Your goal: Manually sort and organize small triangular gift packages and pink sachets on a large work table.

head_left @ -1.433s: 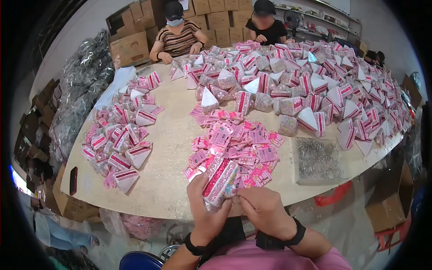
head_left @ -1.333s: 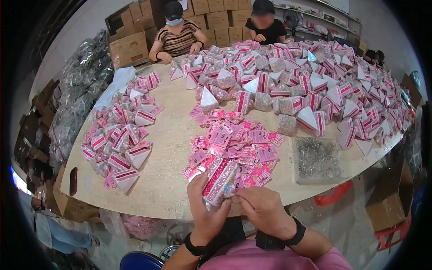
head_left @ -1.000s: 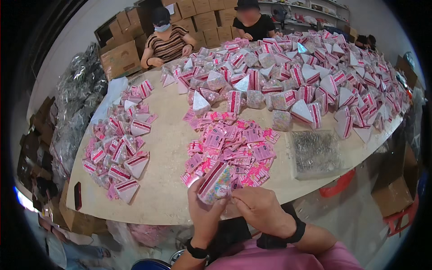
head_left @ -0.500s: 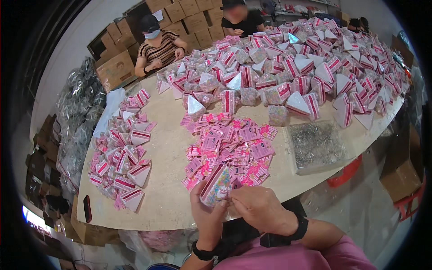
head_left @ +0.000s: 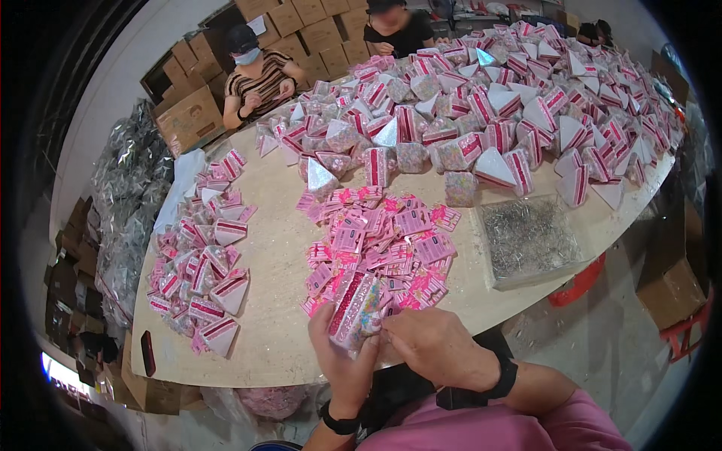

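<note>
Near the table's front edge, my left hand (head_left: 342, 370) grips a wedge-shaped imitation cake slice (head_left: 350, 312). It has white and pink layered stripes and a side dotted with pastel sprinkles, and looks wrapped in clear film. Pressed against the slice's right side, my right hand (head_left: 442, 349) is closed in a pinch; whatever its fingertips hold is hidden. Just beyond both hands lies a heap of pink printed cards (head_left: 383, 240). To the right of the cards, a clear shallow box (head_left: 492, 278) holds a mass of thin metallic bits, too small to name surely.
Wrapped cake slices (head_left: 519, 105) cover the far and right side of the table (head_left: 271, 301). A smaller pile of slices with cards (head_left: 199, 278) lies left, near a dark phone-like object (head_left: 147, 353). Two people sit across, beside stacked cartons (head_left: 188, 120). A red stool (head_left: 579, 286) stands right.
The cake slice has turned in my left hand, so its striped face shows more and its sprinkled side less. My right hand stays pinched at its edge. The view has shifted slightly.
</note>
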Demonstrator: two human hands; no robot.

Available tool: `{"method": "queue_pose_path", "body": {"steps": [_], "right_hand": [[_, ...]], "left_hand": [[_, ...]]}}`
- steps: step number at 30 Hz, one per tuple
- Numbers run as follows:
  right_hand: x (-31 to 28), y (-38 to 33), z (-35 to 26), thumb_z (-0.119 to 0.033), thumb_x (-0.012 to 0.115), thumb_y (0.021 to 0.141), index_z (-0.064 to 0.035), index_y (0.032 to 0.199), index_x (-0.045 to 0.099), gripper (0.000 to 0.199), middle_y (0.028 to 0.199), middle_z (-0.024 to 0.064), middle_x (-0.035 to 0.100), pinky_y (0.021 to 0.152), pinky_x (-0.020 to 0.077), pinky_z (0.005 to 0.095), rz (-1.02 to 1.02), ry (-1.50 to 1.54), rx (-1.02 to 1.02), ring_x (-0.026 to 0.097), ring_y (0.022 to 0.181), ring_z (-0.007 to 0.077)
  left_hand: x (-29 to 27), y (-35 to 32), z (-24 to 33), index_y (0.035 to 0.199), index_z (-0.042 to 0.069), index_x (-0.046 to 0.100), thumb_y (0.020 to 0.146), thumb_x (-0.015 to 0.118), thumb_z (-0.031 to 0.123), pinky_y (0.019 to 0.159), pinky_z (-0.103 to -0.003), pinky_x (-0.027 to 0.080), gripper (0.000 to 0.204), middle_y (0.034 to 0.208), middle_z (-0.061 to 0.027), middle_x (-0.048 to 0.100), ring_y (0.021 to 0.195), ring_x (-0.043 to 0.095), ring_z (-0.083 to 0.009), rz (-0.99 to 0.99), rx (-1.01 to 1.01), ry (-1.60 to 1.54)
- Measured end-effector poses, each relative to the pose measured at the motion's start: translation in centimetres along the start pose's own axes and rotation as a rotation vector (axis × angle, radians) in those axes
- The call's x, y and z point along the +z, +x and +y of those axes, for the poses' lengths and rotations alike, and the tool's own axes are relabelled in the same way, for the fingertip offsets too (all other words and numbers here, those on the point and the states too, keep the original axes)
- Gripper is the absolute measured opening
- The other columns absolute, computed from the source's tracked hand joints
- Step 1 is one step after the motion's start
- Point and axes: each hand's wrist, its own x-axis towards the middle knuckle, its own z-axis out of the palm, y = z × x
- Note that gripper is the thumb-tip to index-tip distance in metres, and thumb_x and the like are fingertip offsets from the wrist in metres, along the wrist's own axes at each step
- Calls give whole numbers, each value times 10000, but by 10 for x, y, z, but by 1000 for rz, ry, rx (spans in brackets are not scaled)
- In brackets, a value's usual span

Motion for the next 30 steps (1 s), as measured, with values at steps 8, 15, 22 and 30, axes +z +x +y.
{"method": "queue_pose_path", "body": {"steps": [8,15,22,30], "right_hand": [[-2,2,4,-92,587,797,-19,885,600,115,739,114,594,587,470,394,-67,-42,-15,601,683,299],[-3,1,5,-101,581,796,-24,870,590,107,729,115,580,584,462,401,-97,-45,16,596,685,302],[2,-2,9,-96,581,779,-19,854,580,107,736,122,577,585,462,405,-38,-37,9,597,691,307],[0,-4,10,-69,558,768,-16,867,565,112,728,127,569,583,460,417,-62,-44,9,591,690,323]], "left_hand": [[0,5,4,1257,-31,389,633,741,30,988,-434,329,719,1226,-217,430,1149,423,-382,5,255,310],[0,8,7,1259,-36,395,638,743,31,979,-458,335,715,1237,-240,431,1142,429,-405,-24,317,378],[4,4,8,1254,-48,395,624,724,9,984,-460,332,713,1223,-249,436,1133,435,-416,-27,237,382],[4,2,11,1258,-53,400,635,716,-1,979,-447,340,701,1209,-242,447,1121,445,-403,-29,310,393]]}}
